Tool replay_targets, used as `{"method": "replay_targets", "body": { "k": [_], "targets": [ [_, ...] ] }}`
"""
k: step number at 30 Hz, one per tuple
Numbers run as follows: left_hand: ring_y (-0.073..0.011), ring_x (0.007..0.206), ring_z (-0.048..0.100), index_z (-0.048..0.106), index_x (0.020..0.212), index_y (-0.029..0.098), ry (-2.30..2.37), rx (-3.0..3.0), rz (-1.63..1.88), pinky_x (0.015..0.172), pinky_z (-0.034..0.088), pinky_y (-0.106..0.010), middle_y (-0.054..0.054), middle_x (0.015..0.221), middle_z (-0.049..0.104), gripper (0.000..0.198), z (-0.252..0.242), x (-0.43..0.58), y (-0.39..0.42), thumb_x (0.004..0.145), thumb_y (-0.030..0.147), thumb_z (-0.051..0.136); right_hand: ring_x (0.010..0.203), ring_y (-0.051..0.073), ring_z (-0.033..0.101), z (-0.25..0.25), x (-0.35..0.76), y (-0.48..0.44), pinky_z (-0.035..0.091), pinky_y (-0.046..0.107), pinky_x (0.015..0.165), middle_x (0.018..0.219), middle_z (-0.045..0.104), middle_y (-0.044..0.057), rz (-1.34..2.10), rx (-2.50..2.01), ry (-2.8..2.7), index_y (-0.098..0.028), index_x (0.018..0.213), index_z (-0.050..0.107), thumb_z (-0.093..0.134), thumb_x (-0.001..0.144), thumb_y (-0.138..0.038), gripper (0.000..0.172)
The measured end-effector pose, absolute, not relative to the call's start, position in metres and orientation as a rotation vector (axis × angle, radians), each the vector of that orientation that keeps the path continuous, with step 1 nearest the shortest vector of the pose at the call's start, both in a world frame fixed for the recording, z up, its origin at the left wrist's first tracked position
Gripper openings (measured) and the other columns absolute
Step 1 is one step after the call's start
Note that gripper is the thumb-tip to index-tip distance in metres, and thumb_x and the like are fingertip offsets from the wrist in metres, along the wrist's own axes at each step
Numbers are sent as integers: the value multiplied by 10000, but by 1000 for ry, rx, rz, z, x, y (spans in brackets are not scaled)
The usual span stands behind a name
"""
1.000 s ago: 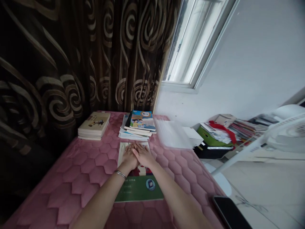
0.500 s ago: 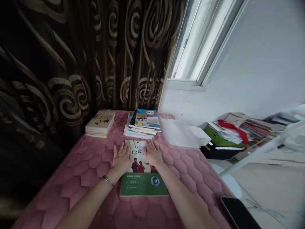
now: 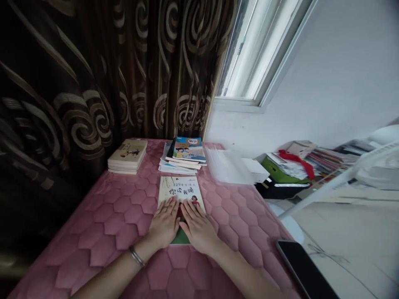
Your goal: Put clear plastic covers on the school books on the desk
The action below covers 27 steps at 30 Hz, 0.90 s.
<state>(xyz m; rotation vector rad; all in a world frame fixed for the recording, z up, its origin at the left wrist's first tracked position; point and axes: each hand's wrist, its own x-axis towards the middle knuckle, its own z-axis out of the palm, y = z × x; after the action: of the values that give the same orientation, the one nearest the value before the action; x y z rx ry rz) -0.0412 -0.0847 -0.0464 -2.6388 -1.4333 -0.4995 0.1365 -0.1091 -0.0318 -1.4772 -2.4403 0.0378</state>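
A closed paperback book [image 3: 181, 189] with a white upper cover and a green lower part lies flat on the pink quilted table cover [image 3: 124, 216]. My left hand [image 3: 164, 220], with a bracelet at its wrist, rests flat on the left half of the cover. Beside it my right hand [image 3: 197, 226] lies flat on the right half, fingers stretched out. Neither hand grips the book; the two thumbs are close together over its middle. The hands hide most of the pictures and green band.
Beyond the book stand a stack of tan books [image 3: 128, 155] and a pile topped by a blue textbook [image 3: 188, 148]. Clear plastic sheets [image 3: 229, 166] and a white box [image 3: 256, 170] lie to the right. A phone [image 3: 305, 268] sits at the near right edge.
Both hands have slid down the cover toward me and drawn closer together, uncovering the title. The book stays flat. The view has shifted slightly.
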Motion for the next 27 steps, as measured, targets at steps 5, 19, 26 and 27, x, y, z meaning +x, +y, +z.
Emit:
{"method": "replay_targets", "body": {
  "k": [5, 19, 26, 27],
  "targets": [
    [-241, 1441, 255, 354, 1472, 217, -1548, -2711, -484, 1156, 284, -446, -59, 1562, 302, 520, -35, -55, -95, 975, 370, 351, 1452, 241, 187, -26, 175, -127, 239, 458, 1173, 1576, 195, 86, 154, -1637, -2431, -188, 1505, 279, 252, 993, -487, 593],
    [-362, 1438, 214, 339, 1476, 179, -1780, -2920, -200, 1146, 298, -488, -102, 1598, 182, 787, -11, -76, -118, 808, 468, 636, 1465, 266, 128, -24, 179, -123, 145, 549, 1169, 1567, 250, 99, 338, -1876, -2323, -163, 1497, 302, 237, 983, -494, 615],
    [-314, 1418, 297, 413, 1426, 223, -1562, -2938, -255, 1178, 207, -514, -97, 1568, 282, 763, -4, -82, -94, 759, 476, 683, 1473, 248, 70, -17, 175, -110, 127, 558, 1162, 1591, 158, 81, 402, -1972, -2286, -185, 1524, 202, 228, 981, -492, 624],
    [-317, 1420, 291, 416, 1425, 223, -1566, -2927, -267, 1177, 209, -517, -93, 1567, 286, 766, -6, -83, -95, 755, 477, 687, 1473, 246, 71, -18, 175, -110, 127, 553, 1163, 1592, 153, 80, 401, -1970, -2283, -188, 1524, 203, 228, 981, -492, 623]
  ]
}}
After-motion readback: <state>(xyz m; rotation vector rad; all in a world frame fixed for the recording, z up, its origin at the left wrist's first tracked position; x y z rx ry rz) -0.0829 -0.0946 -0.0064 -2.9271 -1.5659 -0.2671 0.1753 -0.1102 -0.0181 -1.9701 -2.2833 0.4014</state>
